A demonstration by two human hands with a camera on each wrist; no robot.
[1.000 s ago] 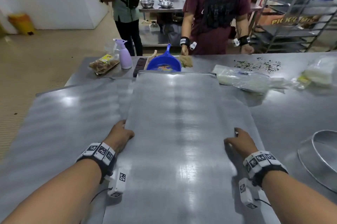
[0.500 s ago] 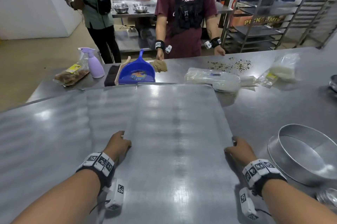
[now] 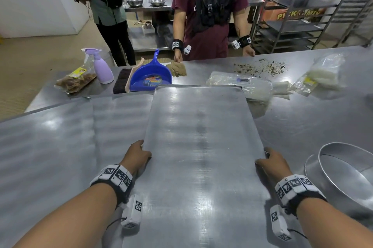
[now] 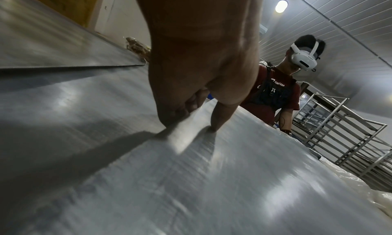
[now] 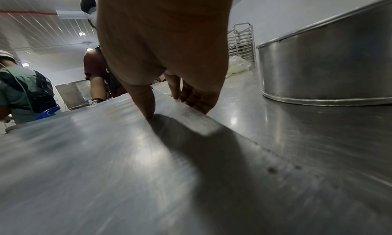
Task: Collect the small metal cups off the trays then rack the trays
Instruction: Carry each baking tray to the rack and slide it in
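Observation:
A long bare metal tray [image 3: 201, 146] lies lengthwise before me on the steel table [image 3: 50, 146]. My left hand [image 3: 137, 155] grips its left edge, thumb on top and fingers curled under the rim, as the left wrist view shows [image 4: 191, 111]. On the opposite edge my right hand [image 3: 269, 162] holds the tray the same way; the right wrist view shows the thumb on the tray [image 5: 63, 154] and fingers [image 5: 197, 101] round the rim. No small cups are in view.
A round metal pan [image 3: 347, 179] stands at the right, close to my right wrist. Beyond the tray lie a blue dustpan [image 3: 150, 78], a brush, a purple spray bottle [image 3: 102, 69], plastic bags [image 3: 242, 84] and crumbs. A person in maroon [image 3: 210, 11] stands across the table; tray racks [image 3: 314, 11] behind right.
The tray has shifted toward me and to the right with both hands holding its edges. The view has swung right, bringing the round pan and the racks further in.

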